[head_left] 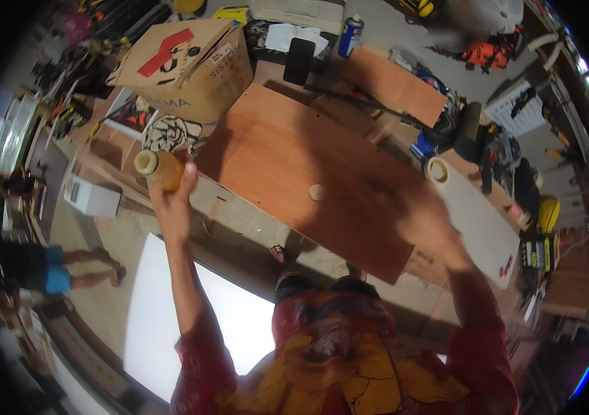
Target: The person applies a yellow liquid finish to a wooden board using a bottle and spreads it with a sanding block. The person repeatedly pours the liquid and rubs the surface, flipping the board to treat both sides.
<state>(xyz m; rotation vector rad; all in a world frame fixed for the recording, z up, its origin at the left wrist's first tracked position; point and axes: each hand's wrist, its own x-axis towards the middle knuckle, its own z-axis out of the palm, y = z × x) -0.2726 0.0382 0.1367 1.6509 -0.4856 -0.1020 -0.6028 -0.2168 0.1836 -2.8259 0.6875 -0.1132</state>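
My left hand (175,206) is wrapped round a glass bottle (164,174) with amber contents and a wide pale mouth, held tilted beyond the left edge of the board. A large reddish-brown wooden board (267,149) lies across the work surface in front of me. Small holes show near its edges, and a pale round spot (316,193) marks its middle. Over the board's right part is my right hand (424,220), smeared by motion. Its fingers are blurred, so whether it holds something or touches the board cannot be told.
A cardboard box (184,72) stands at the far left beside a striped cloth (170,133). Beyond the board are a blue spray can (351,36) and a smaller wooden panel (397,84). A tape roll (437,170) rests on a white panel (481,221) at right. Another person (59,270) is at left.
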